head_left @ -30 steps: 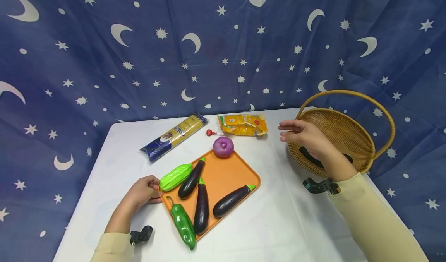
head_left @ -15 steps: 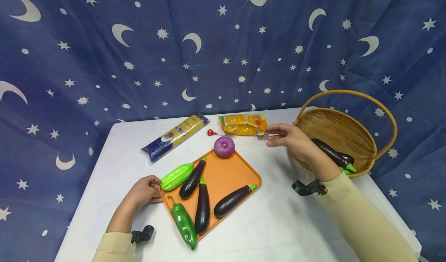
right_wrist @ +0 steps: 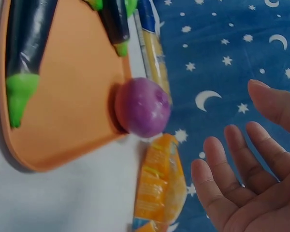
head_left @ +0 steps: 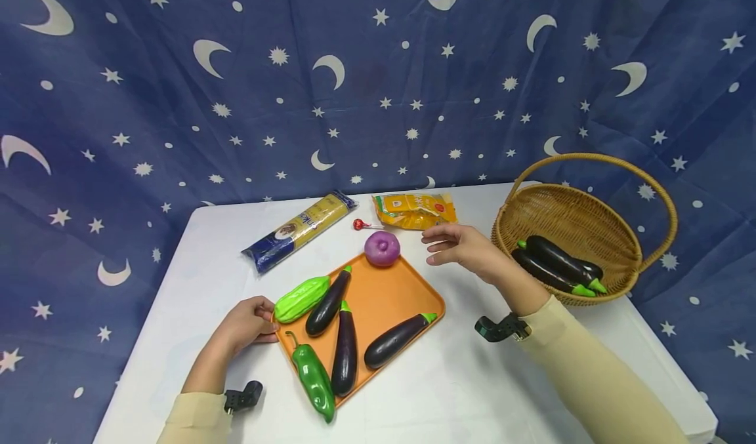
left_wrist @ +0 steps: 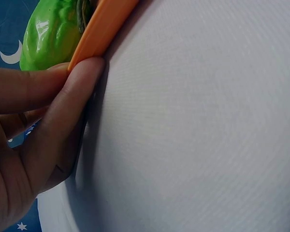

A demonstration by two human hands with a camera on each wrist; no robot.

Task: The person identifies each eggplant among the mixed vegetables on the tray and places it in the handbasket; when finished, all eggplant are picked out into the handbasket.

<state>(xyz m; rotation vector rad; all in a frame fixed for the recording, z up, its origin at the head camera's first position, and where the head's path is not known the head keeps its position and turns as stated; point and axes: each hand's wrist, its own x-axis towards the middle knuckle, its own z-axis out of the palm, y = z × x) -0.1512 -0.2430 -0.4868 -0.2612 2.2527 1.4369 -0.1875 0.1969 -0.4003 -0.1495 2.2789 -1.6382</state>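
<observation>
My left hand (head_left: 247, 326) pinches the left corner of the orange tray (head_left: 378, 293); in the left wrist view thumb and finger (left_wrist: 82, 77) close on its rim. On the tray lie a light green gourd (head_left: 302, 299), a green pepper (head_left: 314, 381) and three eggplants (head_left: 345, 352). A purple onion-like vegetable (head_left: 382, 248) rests at its far corner. My right hand (head_left: 466, 250), empty with fingers spread, hovers right of the purple vegetable (right_wrist: 143, 107). Eggplants (head_left: 555, 260) lie in the wicker basket (head_left: 579, 214).
Along the back of the white table (head_left: 466, 391) lie a blue and gold packet (head_left: 300, 231), a red lollipop (head_left: 359, 224) and a yellow-orange bag (head_left: 415, 211). The basket's handle (head_left: 655, 185) arches at the right. A blue star-patterned cloth (head_left: 354, 31) hangs behind.
My right hand has moved left from the basket, past the yellow-orange bag, towards the purple vegetable, uncovering the eggplants in the basket. My left hand has stayed on the tray's corner.
</observation>
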